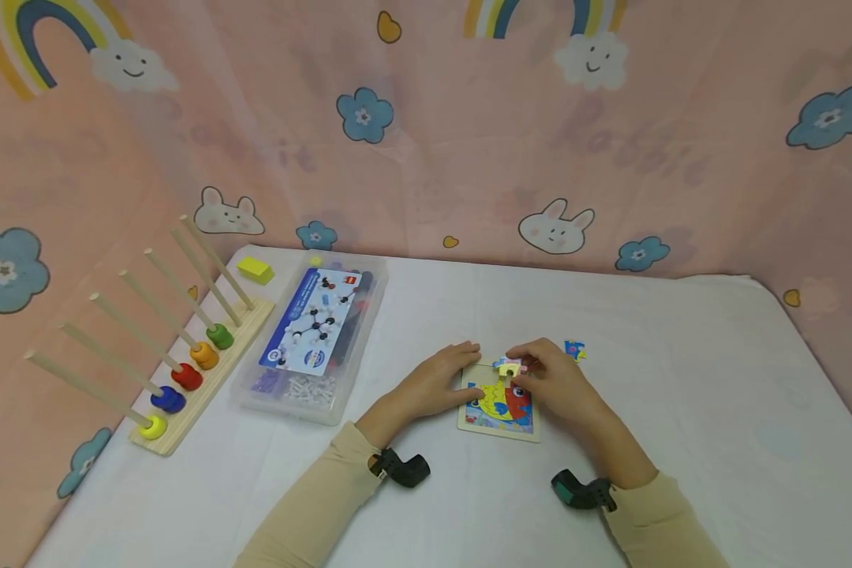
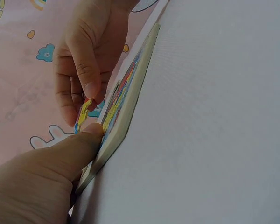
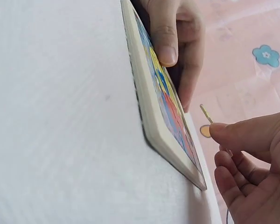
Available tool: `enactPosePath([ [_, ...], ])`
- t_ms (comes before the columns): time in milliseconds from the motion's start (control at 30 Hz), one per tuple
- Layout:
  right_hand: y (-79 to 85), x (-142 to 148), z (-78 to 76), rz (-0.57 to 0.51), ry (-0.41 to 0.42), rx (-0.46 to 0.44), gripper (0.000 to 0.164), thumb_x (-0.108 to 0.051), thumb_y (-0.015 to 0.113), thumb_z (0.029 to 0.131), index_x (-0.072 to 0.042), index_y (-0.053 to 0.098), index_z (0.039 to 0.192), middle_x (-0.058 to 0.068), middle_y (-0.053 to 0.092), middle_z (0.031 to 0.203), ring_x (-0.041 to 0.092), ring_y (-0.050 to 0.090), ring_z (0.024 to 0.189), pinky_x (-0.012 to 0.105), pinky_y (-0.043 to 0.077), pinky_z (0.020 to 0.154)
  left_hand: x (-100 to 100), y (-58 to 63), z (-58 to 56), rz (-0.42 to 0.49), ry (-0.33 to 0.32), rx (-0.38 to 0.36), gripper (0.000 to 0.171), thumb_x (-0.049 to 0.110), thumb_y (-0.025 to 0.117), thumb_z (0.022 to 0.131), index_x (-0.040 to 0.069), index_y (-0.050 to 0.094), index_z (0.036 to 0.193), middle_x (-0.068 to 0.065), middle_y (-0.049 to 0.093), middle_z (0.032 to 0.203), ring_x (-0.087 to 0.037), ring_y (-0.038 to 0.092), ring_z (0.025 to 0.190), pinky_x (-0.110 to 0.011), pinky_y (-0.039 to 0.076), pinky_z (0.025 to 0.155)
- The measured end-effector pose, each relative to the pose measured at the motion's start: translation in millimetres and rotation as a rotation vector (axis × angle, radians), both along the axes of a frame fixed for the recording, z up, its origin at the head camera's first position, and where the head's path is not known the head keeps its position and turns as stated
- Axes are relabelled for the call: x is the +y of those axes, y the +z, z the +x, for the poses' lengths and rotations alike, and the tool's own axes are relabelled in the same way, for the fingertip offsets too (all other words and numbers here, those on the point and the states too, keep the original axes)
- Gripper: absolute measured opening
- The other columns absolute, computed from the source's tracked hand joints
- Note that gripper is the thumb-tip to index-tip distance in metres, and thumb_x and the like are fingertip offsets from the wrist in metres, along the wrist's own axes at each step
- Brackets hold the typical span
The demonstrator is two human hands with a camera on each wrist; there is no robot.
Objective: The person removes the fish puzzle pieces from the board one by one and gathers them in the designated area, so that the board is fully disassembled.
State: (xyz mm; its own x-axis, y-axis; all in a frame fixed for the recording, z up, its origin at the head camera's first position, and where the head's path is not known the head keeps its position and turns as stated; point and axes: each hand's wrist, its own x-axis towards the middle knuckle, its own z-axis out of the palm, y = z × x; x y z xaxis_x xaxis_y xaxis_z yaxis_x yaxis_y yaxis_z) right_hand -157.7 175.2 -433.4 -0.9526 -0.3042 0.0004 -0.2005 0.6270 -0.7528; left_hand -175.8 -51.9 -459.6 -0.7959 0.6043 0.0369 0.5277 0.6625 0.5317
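Observation:
A wooden jigsaw puzzle board (image 1: 498, 431) with a yellow and red fish picture lies flat on the table. My left hand (image 1: 434, 382) is at its left side, thumb resting on the picture and fingers extended along the far left corner. My right hand (image 1: 559, 386) pinches a puzzle piece (image 1: 509, 368) between thumb and fingers, above the board's far part. In the left wrist view that piece (image 2: 84, 111) shows yellow with some blue and red. The right wrist view shows the piece (image 3: 205, 112) edge-on, apart from the board. Another blue puzzle piece (image 1: 575, 349) lies beyond my right hand.
Left of the board lies a clear plastic case (image 1: 330, 394) with a molecule picture on its lid. Beside it stands a wooden peg rack (image 1: 206, 398) with coloured beads on several pegs. A yellow block (image 1: 255, 270) sits near the table's back left corner. A patterned curtain (image 1: 426, 158) hangs behind.

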Motion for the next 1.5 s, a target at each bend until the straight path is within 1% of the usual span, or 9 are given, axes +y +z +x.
enactPosePath([
  [300, 7.3, 26, -2.7, 0.028, -0.095, -0.072, 0.035, -0.007, 0.057, 0.091, -0.007, 0.054, 0.126, 0.013, 0.049, 0.124, 0.029, 0.045, 0.113, 0.050, 0.045, 0.101, 0, -0.3, 0.9, -0.003, 0.005, -0.001, 0.064, 0.041, 0.064, 0.089, 0.008, 0.046, 0.140, -0.002, 0.038, 0.151, -0.016, 0.029, 0.142, -0.034, 0.025, 0.118],
  [500, 9.5, 52, -6.4, 0.035, -0.092, -0.024, 0.034, -0.004, 0.057, 0.092, -0.003, 0.054, 0.126, 0.016, 0.048, 0.124, 0.031, 0.045, 0.112, 0.052, 0.043, 0.101, 0, -2.1, -0.1, 0.000, 0.002, 0.007, 0.064, 0.040, 0.064, 0.089, 0.008, 0.046, 0.140, -0.002, 0.039, 0.150, -0.016, 0.029, 0.142, -0.032, 0.023, 0.119],
  [567, 9.5, 62, -7.9, 0.040, -0.088, 0.010, 0.035, -0.003, 0.058, 0.091, -0.001, 0.054, 0.125, 0.018, 0.049, 0.122, 0.031, 0.046, 0.110, 0.049, 0.044, 0.100, 1, -2.8, -0.7, 0.001, 0.001, 0.009, 0.064, 0.040, 0.065, 0.089, 0.008, 0.046, 0.140, -0.002, 0.039, 0.150, -0.016, 0.029, 0.142, -0.033, 0.024, 0.118],
  [667, 7.8, 76, -9.7, 0.054, -0.099, 0.050, 0.035, -0.002, 0.059, 0.090, 0.001, 0.055, 0.125, 0.018, 0.050, 0.121, 0.030, 0.047, 0.108, 0.034, 0.045, 0.097, 1, -2.9, -1.1, 0.001, 0.002, 0.008, 0.064, 0.040, 0.065, 0.089, 0.008, 0.046, 0.140, -0.002, 0.039, 0.150, -0.016, 0.029, 0.142, -0.033, 0.024, 0.118],
  [833, 5.1, 97, -11.9, 0.068, -0.130, 0.103, 0.036, 0.000, 0.059, 0.089, 0.003, 0.056, 0.124, 0.021, 0.050, 0.121, 0.032, 0.049, 0.108, 0.008, 0.037, 0.085, 1, -2.3, -1.3, -0.001, -0.003, 0.008, 0.064, 0.041, 0.064, 0.089, 0.008, 0.046, 0.140, -0.002, 0.038, 0.151, -0.016, 0.029, 0.142, -0.033, 0.024, 0.118],
  [900, 5.0, 104, -11.7, 0.071, -0.145, 0.102, 0.036, 0.000, 0.058, 0.089, 0.003, 0.055, 0.124, 0.022, 0.049, 0.123, 0.035, 0.049, 0.110, 0.014, 0.042, 0.094, 0, -1.7, -0.8, -0.001, -0.003, 0.007, 0.064, 0.040, 0.065, 0.089, 0.008, 0.046, 0.140, -0.002, 0.038, 0.151, -0.016, 0.029, 0.142, -0.033, 0.024, 0.118],
  [1000, 4.6, 110, -11.3, 0.076, -0.167, 0.078, 0.036, 0.000, 0.056, 0.090, 0.004, 0.053, 0.126, 0.025, 0.047, 0.126, 0.041, 0.047, 0.114, 0.042, 0.044, 0.103, 0, -2.0, -0.7, 0.001, -0.002, 0.007, 0.064, 0.040, 0.065, 0.089, 0.008, 0.046, 0.140, -0.002, 0.039, 0.150, -0.016, 0.029, 0.142, -0.032, 0.023, 0.118],
  [1067, 3.2, 113, -11.4, 0.084, -0.182, 0.063, 0.036, 0.000, 0.055, 0.091, 0.004, 0.052, 0.127, 0.026, 0.046, 0.127, 0.043, 0.046, 0.116, 0.061, 0.038, 0.099, 0, -2.4, -0.7, 0.002, 0.000, 0.007, 0.064, 0.040, 0.065, 0.088, 0.008, 0.046, 0.140, -0.002, 0.039, 0.150, -0.016, 0.029, 0.142, -0.032, 0.023, 0.119],
  [1500, -11.2, 122, -14.8, 0.130, -0.239, 0.068, 0.035, -0.003, 0.056, 0.091, 0.004, 0.054, 0.126, 0.026, 0.048, 0.123, 0.039, 0.047, 0.110, 0.057, 0.042, 0.095, 0, -1.9, 0.1, -0.002, 0.011, -0.005, 0.064, 0.041, 0.065, 0.088, 0.009, 0.046, 0.140, -0.001, 0.039, 0.150, -0.016, 0.029, 0.142, -0.033, 0.025, 0.118],
])
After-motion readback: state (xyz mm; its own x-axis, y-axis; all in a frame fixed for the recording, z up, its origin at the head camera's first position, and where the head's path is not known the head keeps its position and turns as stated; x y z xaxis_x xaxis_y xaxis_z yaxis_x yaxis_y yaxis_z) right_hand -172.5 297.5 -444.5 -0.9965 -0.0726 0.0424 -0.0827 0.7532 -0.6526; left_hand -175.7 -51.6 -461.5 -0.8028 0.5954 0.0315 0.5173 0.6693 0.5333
